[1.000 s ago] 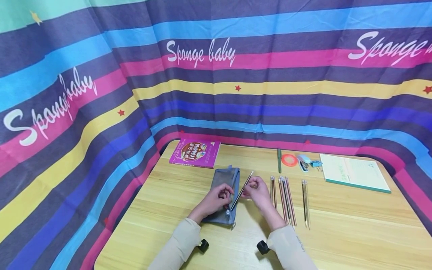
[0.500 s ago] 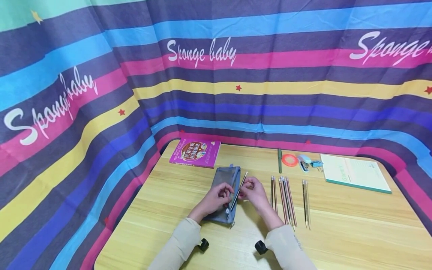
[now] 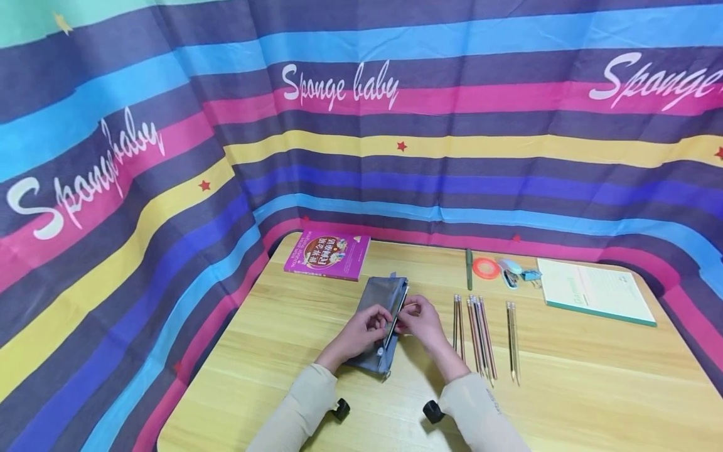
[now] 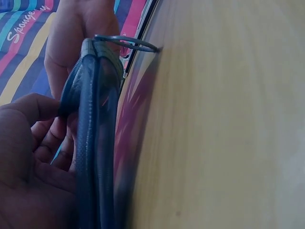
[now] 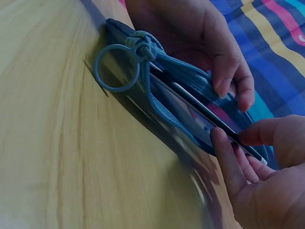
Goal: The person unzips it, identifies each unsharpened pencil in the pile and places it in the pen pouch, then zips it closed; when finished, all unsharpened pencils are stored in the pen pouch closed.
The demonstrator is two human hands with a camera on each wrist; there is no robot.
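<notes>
A grey-blue zippered pencil case (image 3: 380,295) lies at the table's middle, its zip edge gaping open. My left hand (image 3: 361,329) pinches one lip of that opening between thumb and fingers; the left wrist view shows the thumb on the zip edge (image 4: 66,98). In the right wrist view a dark pencil (image 5: 200,107) lies lengthwise within the opening, between the two zip edges. My right hand (image 5: 271,176) holds it near its pale-tipped end, thumb and fingers at the case's mouth. A ring pull (image 5: 97,71) hangs from the near zip end.
Right of the case lie pencils in groups: a pair (image 3: 458,314), several (image 3: 480,339) and another pair (image 3: 513,339). Along the back are a purple book (image 3: 327,254), a green pen (image 3: 469,270), orange tape (image 3: 486,268), a stapler (image 3: 510,273), blue clips (image 3: 531,275) and a notepad (image 3: 599,292).
My right hand has moved left and lowered the pencil from a slant across the opening to lying along it inside the case. My left hand keeps hold of the case's edge.
</notes>
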